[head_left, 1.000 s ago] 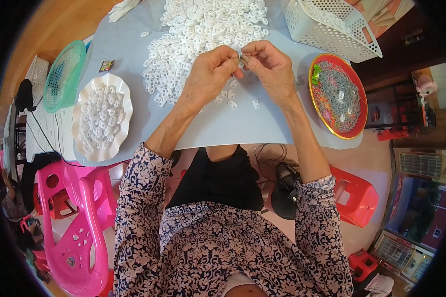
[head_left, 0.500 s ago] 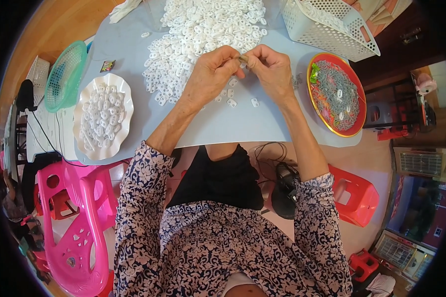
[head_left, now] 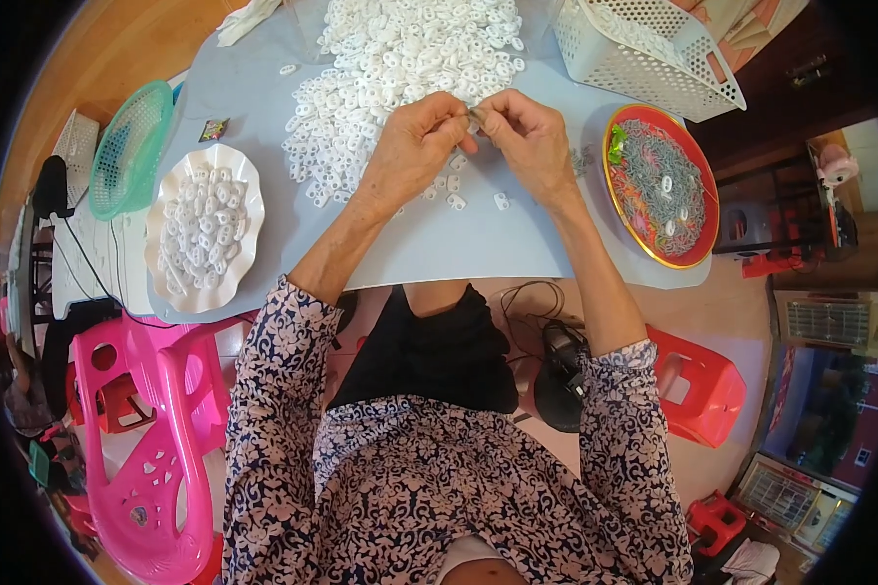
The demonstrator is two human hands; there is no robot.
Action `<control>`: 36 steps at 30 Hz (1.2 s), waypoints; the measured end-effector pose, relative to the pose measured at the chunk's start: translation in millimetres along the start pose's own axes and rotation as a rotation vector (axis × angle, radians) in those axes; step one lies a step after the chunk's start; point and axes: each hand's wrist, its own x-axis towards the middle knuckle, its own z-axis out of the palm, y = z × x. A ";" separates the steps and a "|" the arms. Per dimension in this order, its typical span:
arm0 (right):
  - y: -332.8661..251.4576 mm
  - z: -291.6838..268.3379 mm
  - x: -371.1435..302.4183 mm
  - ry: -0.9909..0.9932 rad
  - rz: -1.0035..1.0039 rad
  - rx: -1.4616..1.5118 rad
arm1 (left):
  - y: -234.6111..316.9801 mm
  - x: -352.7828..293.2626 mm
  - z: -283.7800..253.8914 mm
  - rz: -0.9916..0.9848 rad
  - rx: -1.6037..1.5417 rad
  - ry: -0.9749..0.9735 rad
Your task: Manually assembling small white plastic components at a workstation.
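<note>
A small piece, mostly hidden, is pinched between the closed fingertips of the left hand and right hand, above the table. The table lies bare along its near edge; a pile of white pieces crowds the far side, a plate the left, a red bowl the right.

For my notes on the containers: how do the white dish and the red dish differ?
The white dish has a wavy rim; the red dish has a smooth, gold-edged one. The white dish holds white pieces; the red dish holds mostly thin grey bits. Both stand on the table.
</note>
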 end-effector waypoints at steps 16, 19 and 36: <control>0.9 -2.2 -0.7 0.018 -0.061 0.049 | 5.3 1.9 -2.7 0.059 -0.018 0.011; 2.7 -3.8 5.5 0.257 -0.061 0.163 | 15.3 -0.7 -0.5 0.041 0.107 0.073; 0.9 -17.2 6.3 0.438 0.069 0.129 | 19.8 5.9 -14.3 0.469 0.780 -0.106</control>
